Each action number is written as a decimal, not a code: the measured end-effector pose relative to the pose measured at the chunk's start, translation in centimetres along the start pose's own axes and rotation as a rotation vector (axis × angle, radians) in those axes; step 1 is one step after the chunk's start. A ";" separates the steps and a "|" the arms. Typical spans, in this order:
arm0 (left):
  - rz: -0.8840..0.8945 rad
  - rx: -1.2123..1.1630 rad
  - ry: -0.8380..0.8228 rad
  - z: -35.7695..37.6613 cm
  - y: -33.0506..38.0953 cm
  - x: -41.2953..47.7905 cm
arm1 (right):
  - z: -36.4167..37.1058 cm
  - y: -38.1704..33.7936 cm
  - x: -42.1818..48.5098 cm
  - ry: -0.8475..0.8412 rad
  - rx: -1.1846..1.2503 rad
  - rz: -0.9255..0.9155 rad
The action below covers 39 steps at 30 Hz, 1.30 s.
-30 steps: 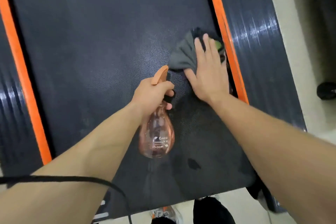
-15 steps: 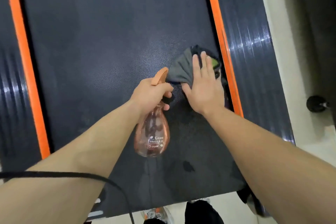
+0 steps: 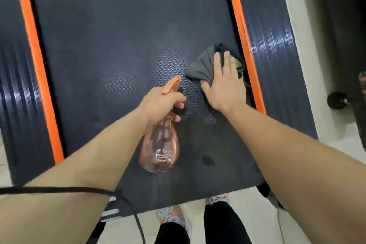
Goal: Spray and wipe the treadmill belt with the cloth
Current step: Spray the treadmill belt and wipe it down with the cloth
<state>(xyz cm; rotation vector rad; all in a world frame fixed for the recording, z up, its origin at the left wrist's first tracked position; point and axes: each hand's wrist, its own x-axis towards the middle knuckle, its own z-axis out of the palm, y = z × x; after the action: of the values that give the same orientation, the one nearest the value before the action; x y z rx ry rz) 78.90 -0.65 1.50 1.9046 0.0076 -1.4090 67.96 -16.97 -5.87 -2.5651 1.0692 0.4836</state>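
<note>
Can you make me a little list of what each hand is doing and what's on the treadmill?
left hand: gripping the neck of the spray bottle, held above the belt
right hand: flat on the cloth, pressing it down
cloth: grey, bunched, near the right orange stripe
treadmill belt: dark, with wet-looking patches near the bottle
spray bottle: clear pinkish, orange trigger

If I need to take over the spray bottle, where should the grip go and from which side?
Grip the spray bottle at its narrow neck just under the orange trigger head, where the left hand wraps it now. Come from the left, the side away from the right hand pressing the cloth. The bulbous clear body below looks too wide and smooth to grip securely.
</note>
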 end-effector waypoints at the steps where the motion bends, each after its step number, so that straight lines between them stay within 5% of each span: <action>1: 0.000 0.015 -0.008 0.0 -0.5 -0.5 | 1.1 0.5 -2.5 0.016 -0.029 -0.019; 11: -0.026 0.106 -0.123 2.7 -5.6 -5.5 | 10.6 2.1 -22.1 0.044 -0.008 0.065; 23: -0.023 0.087 -0.148 6.5 -10.6 -6.8 | 12.2 5.0 -24.4 0.135 -0.054 -0.140; 31: -0.034 0.164 -0.193 9.5 -10.3 -7.2 | 14.5 6.5 -29.5 0.255 -0.074 -0.155; 39: 0.013 0.365 -0.229 11.1 -9.7 -7.6 | 12.9 6.1 -32.9 0.244 0.167 -0.028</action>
<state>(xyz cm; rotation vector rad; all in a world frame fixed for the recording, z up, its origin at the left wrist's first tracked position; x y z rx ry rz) 62.80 3.13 1.12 2.0092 -0.3954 -1.7023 39.35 4.58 -4.43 -2.5309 1.0995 0.0698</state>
